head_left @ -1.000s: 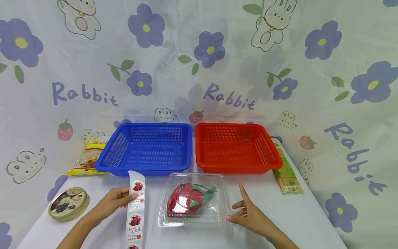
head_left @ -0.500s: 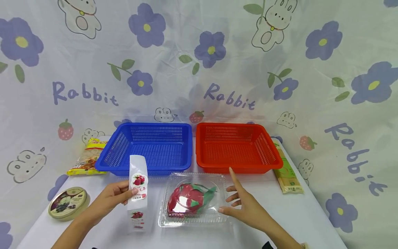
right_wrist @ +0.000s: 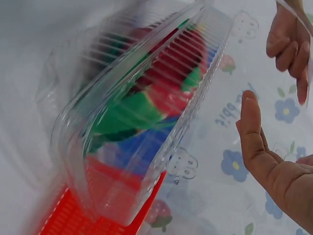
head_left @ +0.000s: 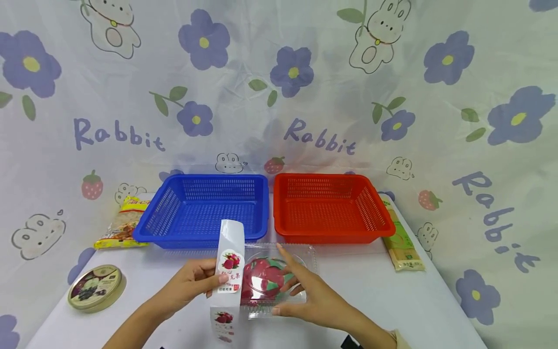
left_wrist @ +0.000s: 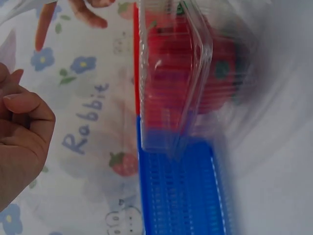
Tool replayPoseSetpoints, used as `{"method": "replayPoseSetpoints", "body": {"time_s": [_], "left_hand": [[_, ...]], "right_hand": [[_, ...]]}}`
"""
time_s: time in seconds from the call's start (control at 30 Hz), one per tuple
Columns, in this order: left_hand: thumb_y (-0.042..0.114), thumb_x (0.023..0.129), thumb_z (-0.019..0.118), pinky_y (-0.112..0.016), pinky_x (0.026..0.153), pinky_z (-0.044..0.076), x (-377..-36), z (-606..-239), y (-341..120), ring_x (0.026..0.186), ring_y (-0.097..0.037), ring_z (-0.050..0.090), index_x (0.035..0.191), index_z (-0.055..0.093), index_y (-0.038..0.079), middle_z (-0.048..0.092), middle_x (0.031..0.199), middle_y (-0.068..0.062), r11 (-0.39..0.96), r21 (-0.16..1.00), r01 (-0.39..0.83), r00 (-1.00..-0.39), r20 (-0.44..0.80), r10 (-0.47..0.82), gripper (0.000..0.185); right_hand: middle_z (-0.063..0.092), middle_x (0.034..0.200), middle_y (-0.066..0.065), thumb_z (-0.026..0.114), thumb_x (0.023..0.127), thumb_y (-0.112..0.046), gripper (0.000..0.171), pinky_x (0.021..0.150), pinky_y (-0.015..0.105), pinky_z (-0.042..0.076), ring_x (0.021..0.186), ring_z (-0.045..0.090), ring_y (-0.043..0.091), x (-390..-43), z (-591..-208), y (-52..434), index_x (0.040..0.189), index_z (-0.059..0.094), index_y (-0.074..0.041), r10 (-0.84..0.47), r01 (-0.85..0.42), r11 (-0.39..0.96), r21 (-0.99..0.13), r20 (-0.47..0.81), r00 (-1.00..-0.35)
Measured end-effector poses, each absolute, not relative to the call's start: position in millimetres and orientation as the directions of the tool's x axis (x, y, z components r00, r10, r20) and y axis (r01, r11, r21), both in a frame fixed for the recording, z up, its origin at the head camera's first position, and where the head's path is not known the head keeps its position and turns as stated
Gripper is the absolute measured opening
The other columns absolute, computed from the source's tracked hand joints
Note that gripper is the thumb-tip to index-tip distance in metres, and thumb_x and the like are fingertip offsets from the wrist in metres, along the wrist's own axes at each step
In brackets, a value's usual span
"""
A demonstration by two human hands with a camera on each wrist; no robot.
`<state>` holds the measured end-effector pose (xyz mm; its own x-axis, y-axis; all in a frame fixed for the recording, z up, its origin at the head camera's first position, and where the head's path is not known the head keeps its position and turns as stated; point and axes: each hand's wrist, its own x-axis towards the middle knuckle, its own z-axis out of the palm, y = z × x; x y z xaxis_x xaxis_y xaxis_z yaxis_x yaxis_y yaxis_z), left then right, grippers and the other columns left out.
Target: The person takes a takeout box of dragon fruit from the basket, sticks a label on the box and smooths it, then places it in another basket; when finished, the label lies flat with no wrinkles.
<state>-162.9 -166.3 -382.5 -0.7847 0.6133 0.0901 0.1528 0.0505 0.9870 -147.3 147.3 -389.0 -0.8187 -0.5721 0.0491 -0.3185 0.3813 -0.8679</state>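
Note:
In the head view my left hand (head_left: 189, 286) pinches a strip of sticker labels (head_left: 231, 259) between thumb and fingers. Dragon fruit pictures are printed on the labels, and the strip hangs down, bending near its middle. Behind it sits a clear plastic clamshell box (head_left: 311, 257) with a lid, its left part covered by the strip. A red and green dragon fruit (head_left: 263, 277) lies inside. My right hand (head_left: 314, 298) hovers over the box's right side, index finger extended, thumb apart, holding nothing. Both wrist views show the box (left_wrist: 200, 63) blurred; the right hand (right_wrist: 283, 176) appears with fingers spread.
Behind the box stand a blue basket (head_left: 200, 241) and a red basket (head_left: 335, 237), side by side. A round tin (head_left: 96, 288) and a yellow-edged food bag (head_left: 124, 225) lie at the left. A green and tan packet (head_left: 403, 245) lies at the right.
My left hand has lifted the label strip and carried it right, in front of the box. My right hand has come left over the box toward the strip.

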Motion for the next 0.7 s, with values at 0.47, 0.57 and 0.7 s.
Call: {"method": "replayPoseSetpoints", "body": {"time_s": [0.47, 0.57, 0.7], "left_hand": [[0.006, 0.101, 0.051, -0.018, 0.062, 0.048, -165, -389, -147, 0.075, -0.002, 0.06, 0.123, 0.057, -0.017, 0.072, 0.095, 0.002, -0.011, 0.992, 0.124, -0.742, 0.1, 0.663, 0.032], [0.005, 0.101, 0.051, -0.018, 0.064, 0.05, -166, -390, -146, 0.077, -0.002, 0.062, 0.124, 0.056, -0.016, 0.073, 0.097, 0.002, -0.014, 0.993, 0.118, -0.738, 0.097, 0.668, 0.032], [0.005, 0.101, 0.05, -0.02, 0.066, 0.052, -166, -391, -145, 0.079, -0.004, 0.064, 0.124, 0.055, -0.017, 0.073, 0.098, 0.001, -0.03, 0.992, 0.123, -0.73, 0.111, 0.674, 0.032]], "right_hand": [[0.056, 0.133, 0.009, 0.077, 0.086, -0.039, 0.099, 0.085, 0.023, 0.053, 0.102, 0.062, 0.009, -142, -390, 138, 0.158, 0.009, -0.043, -0.604, -0.328, 0.372, -0.868, 0.041, -0.796], [0.057, 0.132, 0.008, 0.077, 0.086, -0.039, 0.099, 0.084, 0.023, 0.053, 0.101, 0.061, 0.005, -142, -390, 138, 0.158, 0.01, -0.043, -0.603, -0.328, 0.373, -0.868, 0.042, -0.797], [0.057, 0.13, 0.006, 0.077, 0.086, -0.039, 0.099, 0.084, 0.023, 0.054, 0.101, 0.061, 0.005, -142, -390, 138, 0.158, 0.01, -0.043, -0.603, -0.334, 0.369, -0.867, 0.05, -0.796]]}}
